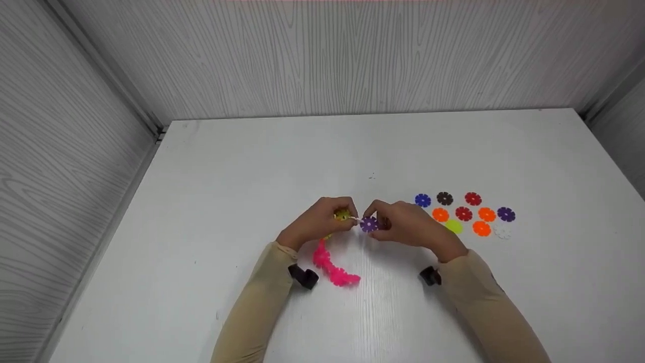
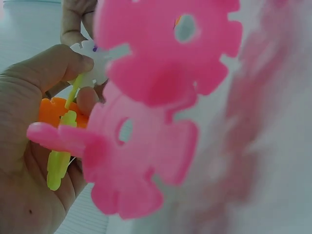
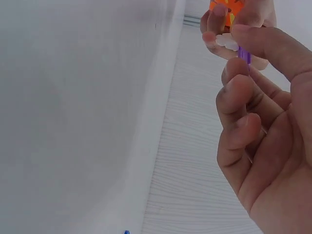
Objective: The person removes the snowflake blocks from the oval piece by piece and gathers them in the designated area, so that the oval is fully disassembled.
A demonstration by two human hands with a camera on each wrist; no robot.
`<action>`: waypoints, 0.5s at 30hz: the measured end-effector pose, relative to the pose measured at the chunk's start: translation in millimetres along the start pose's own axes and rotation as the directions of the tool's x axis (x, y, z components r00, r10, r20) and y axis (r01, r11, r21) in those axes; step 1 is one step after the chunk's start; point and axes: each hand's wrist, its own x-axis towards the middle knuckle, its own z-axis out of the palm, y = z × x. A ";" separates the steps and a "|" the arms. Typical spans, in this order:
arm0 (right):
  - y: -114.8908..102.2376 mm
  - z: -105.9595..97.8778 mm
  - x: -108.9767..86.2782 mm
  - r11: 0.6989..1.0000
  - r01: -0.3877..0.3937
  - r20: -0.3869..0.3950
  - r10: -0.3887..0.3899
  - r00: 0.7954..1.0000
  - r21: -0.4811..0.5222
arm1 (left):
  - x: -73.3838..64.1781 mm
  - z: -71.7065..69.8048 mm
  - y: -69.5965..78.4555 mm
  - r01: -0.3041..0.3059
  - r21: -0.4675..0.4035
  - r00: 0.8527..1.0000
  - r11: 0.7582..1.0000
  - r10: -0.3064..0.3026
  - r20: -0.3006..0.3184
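My left hand (image 1: 320,218) pinches a white notched snowflake disc (image 2: 101,61) between thumb and finger. That disc ends a chain of interlocked plastic discs, with yellow (image 2: 58,168), orange (image 2: 48,111) and pink pieces (image 2: 141,161) in the left wrist view. Its pink tail (image 1: 330,264) curves down below the left hand in the head view. My right hand (image 1: 410,222) pinches a purple snowflake disc (image 1: 369,224) by thumb and fingertips. In the right wrist view the purple disc stands edge-on, right at the white disc's rim. The left palm partly hides the orange and yellow pieces.
Loose snowflake discs lie to the right of my right hand on the white table (image 1: 252,171): blue (image 1: 423,200), brown (image 1: 445,198), red (image 1: 472,198), orange (image 1: 487,214), purple (image 1: 506,214), yellow (image 1: 454,226) and white (image 1: 502,231). Grey wood-grain panels (image 1: 352,60) border the table.
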 end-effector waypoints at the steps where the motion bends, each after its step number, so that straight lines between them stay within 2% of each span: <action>1: -0.2 -0.8 -0.4 1.000 0.002 -0.002 -0.002 1.000 -0.005 | 0.4 0.4 0.5 -0.004 -0.003 1.000 1.000 0.004 0.000; 4: -0.1 -3.9 -1.5 1.000 0.018 0.001 -0.018 1.000 -0.014 | 1.3 0.6 1.2 -0.019 -0.011 1.000 1.000 0.019 0.012; 7: 5.6 -10.0 -4.8 0.999 0.036 -0.001 -0.036 0.999 -0.017 | -0.3 -3.2 -2.9 -0.019 0.022 1.000 1.000 0.019 0.010; 9: 14.3 -17.9 -10.2 0.999 0.034 -0.034 -0.035 0.999 -0.003 | -5.0 -9.9 -9.5 0.004 0.038 1.000 0.999 -0.003 -0.029; 11: 25.3 -28.3 -18.5 1.000 0.016 -0.079 -0.014 0.997 0.024 | -11.0 -18.5 -17.1 0.042 0.030 0.994 0.999 -0.039 -0.098; 13: 35.6 -39.2 -26.5 0.998 -0.013 -0.121 0.021 0.992 0.062 | -16.3 -27.1 -23.0 0.065 -0.026 0.984 0.998 -0.068 -0.162; 15: 43.1 -46.4 -31.0 0.994 -0.046 -0.131 0.059 0.990 0.104 | -18.6 -32.7 -24.8 0.065 -0.071 0.979 0.995 -0.077 -0.188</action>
